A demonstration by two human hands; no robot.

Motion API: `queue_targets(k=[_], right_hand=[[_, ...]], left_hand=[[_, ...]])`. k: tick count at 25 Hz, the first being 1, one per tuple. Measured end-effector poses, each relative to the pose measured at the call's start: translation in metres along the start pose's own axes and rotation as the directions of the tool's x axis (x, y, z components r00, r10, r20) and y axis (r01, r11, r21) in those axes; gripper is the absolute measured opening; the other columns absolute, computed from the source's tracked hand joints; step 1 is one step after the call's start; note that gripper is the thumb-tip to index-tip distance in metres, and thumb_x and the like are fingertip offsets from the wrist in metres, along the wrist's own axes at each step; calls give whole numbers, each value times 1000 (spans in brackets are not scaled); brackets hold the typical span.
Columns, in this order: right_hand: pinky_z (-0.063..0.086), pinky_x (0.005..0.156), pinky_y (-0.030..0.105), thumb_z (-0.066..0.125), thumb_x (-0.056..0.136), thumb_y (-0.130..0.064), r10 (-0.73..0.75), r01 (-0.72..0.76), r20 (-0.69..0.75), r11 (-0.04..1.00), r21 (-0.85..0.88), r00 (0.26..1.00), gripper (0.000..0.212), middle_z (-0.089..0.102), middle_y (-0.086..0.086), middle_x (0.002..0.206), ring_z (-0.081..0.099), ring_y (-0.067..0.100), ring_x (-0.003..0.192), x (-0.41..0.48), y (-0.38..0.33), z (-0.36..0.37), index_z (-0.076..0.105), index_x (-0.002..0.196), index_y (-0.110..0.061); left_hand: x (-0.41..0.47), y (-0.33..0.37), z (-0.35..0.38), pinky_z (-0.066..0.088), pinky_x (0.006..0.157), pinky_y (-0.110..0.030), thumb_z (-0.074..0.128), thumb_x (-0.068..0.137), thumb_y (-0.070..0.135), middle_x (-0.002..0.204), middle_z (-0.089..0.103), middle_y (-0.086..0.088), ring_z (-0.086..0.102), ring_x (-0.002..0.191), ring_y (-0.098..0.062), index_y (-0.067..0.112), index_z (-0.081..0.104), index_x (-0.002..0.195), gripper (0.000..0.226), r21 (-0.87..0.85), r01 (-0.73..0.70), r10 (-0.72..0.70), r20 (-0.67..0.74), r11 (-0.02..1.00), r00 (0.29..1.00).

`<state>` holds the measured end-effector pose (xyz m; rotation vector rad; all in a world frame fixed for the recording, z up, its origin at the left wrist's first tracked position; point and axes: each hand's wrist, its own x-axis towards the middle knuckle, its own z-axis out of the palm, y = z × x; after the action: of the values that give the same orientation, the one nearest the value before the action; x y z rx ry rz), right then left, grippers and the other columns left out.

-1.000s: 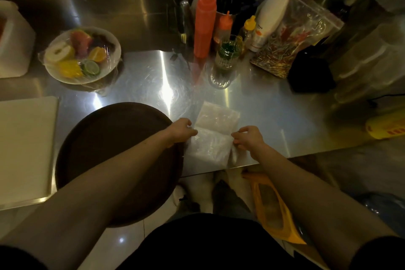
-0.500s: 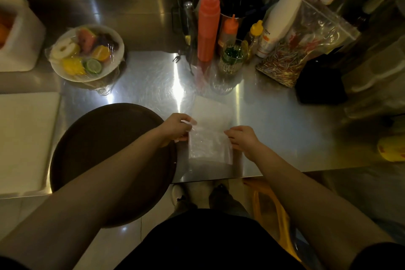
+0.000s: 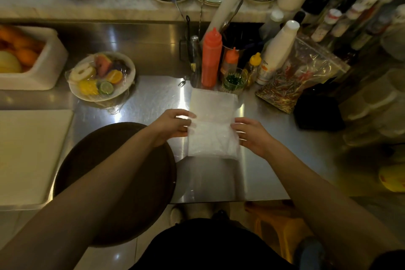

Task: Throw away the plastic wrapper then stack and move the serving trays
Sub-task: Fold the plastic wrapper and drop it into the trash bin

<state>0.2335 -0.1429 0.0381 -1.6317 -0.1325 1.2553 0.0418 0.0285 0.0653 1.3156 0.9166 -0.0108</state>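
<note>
Right now my left hand (image 3: 175,124) and my right hand (image 3: 249,132) reach forward over the steel counter (image 3: 274,149), one on each side of the plastic wrapper (image 3: 212,129). My left fingers (image 3: 186,116) curl onto the wrapper's left edge and pinch it — thumb underneath, as far as I can tell. My right hand presses against the right edge with the fingers bent; whether they truly grip the film or only rest on it I cannot tell. Both forearms run up from the bottom corners, and my left forearm crosses over the round brown serving tray (image 3: 92,155).

That tray sits at the near edge of the counter, to the left of the wrapper, with part of its rim hanging past the edge. My arm hides much of its surface, and I cannot make out whether it is one tray or several stacked. The wrapper is whitish and flat, its far end close to the red squeeze bottle (image 3: 211,59) and the small glass (image 3: 235,80).

Further left stands a plate of fruit (image 3: 102,76) under cling film, and a white cutting board (image 3: 28,155) is cut off by the frame's left side. At the right edge the light is dim — the bottles and containers there blur together.
</note>
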Motion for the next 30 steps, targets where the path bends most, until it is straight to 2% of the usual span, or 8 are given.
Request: queue_targets(k=[6, 10, 14, 18, 22, 26, 28, 30], right_hand=[[56, 73, 36, 67, 84, -3, -155, 149, 130, 987, 54, 979, 37, 67, 13, 112, 68, 27, 92, -13, -51, 0, 60, 120, -9], [58, 71, 35, 64, 85, 0, -273, 262, 170, 962, 80, 947, 31, 67, 12, 103, 64, 27, 90, -31, -83, 4, 64, 112, -15], [58, 74, 39, 62, 86, 2, -354, 339, 198, 935, 106, 914, 26, 72, 5, 96, 69, 23, 84, -45, -107, 5, 66, 102, -19], [58, 67, 31, 59, 88, 4, -407, 385, 229, 913, 137, 884, 21, 73, -1, 82, 71, 16, 76, -55, -124, 5, 66, 93, -15], [60, 73, 32, 57, 88, 6, -443, 409, 267, 895, 176, 856, 20, 72, 4, 90, 70, 18, 82, -60, -133, 4, 64, 98, -9], [56, 61, 24, 48, 91, 9, -492, 485, 287, 869, 99, 822, 20, 71, -2, 75, 68, 11, 70, -69, -138, 6, 63, 87, -5], [55, 59, 22, 46, 91, 10, -509, 512, 270, 857, 65, 817, 21, 72, -1, 74, 69, 10, 69, -70, -139, 9, 63, 85, -2], [57, 64, 24, 49, 90, 11, -534, 543, 251, 839, 39, 807, 21, 71, 6, 82, 70, 15, 75, -70, -140, 12, 65, 85, -1]], left_hand=[[-13, 43, -20, 59, 81, -34, 59, 91, 3, 108, 72, -13, 73, 93, -26, 17, 67, 113, 26, -117, -106, 115, 71, 987, 991], [-27, 69, -25, 57, 88, -37, 56, 92, 2, 111, 72, -13, 72, 93, -24, 19, 67, 114, 30, -168, -169, 179, 49, 971, 983], [-40, 88, -30, 59, 83, -33, 55, 91, 1, 110, 72, -11, 72, 92, -21, 16, 68, 111, 28, -167, -266, 277, 45, 949, 960], [-50, 100, -31, 60, 79, -31, 57, 87, 1, 103, 74, -9, 73, 89, -19, 11, 70, 102, 22, -194, -326, 338, 28, 925, 941], [-56, 106, -32, 61, 77, -28, 60, 82, 5, 95, 75, -6, 73, 87, -17, 10, 73, 91, 17, -214, -357, 371, 28, 909, 928], [-62, 113, -29, 59, 63, -22, 50, 93, 1, 82, 74, 1, 70, 72, -10, 9, 69, 86, 22, -192, -373, 376, -22, 908, 927], [-64, 116, -25, 56, 58, -21, 46, 96, 4, 86, 70, -2, 67, 71, -11, 10, 67, 85, 25, -198, -368, 362, -70, 908, 930], [-66, 118, -23, 55, 59, -24, 41, 96, 12, 97, 64, -6, 63, 79, -16, 14, 67, 88, 27, -262, -330, 316, -97, 907, 944]])
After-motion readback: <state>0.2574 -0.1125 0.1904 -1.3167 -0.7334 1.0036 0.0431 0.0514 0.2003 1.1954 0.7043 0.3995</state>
